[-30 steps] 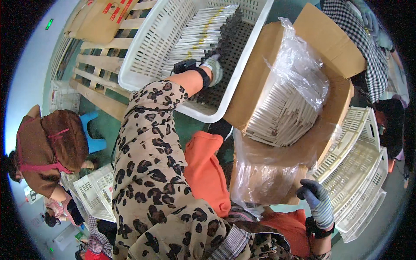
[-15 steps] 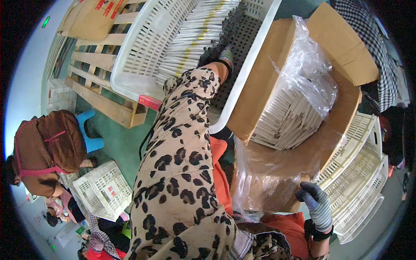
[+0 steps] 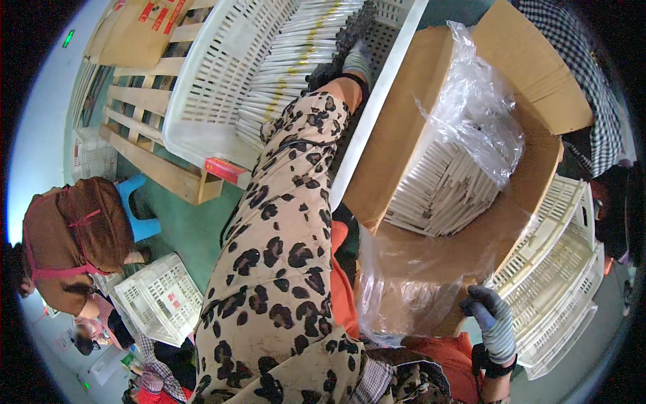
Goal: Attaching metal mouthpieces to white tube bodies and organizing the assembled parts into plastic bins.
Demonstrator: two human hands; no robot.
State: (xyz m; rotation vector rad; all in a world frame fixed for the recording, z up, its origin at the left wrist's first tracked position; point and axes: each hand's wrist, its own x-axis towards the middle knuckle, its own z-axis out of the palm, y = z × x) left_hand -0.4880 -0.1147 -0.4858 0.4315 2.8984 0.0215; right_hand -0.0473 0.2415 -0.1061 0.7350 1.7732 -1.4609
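Note:
My left arm, in a leopard-print sleeve, reaches into a large white plastic basket (image 3: 186,111). The gloved left hand (image 3: 356,60) is at the dark, clumpy ends (image 3: 346,40) of many slim white rods (image 3: 293,64) with yellow marks, lying in rows. Its fingers are hidden among the dark ends. My right hand (image 3: 493,323), in a striped glove with dark fingertips, has its fingers curled at the near edge of an open cardboard box (image 3: 437,269); what they hold, if anything, cannot be made out. Inside the box are many white sticks (image 3: 444,188), partly covered by clear plastic film (image 3: 474,101).
Stacked cream plastic crates (image 3: 548,269) stand right of the box. A wooden pallet (image 3: 151,161) lies left of the basket, with a small red box (image 3: 225,170) at the basket's near end. Further left are a blue stool (image 3: 138,209), a white crate (image 3: 161,296) and a person in brown (image 3: 77,232).
My left hand has shifted slightly up and to the right along the dark ends. The basket sits a little further left and higher in the picture. My right hand is nearly still.

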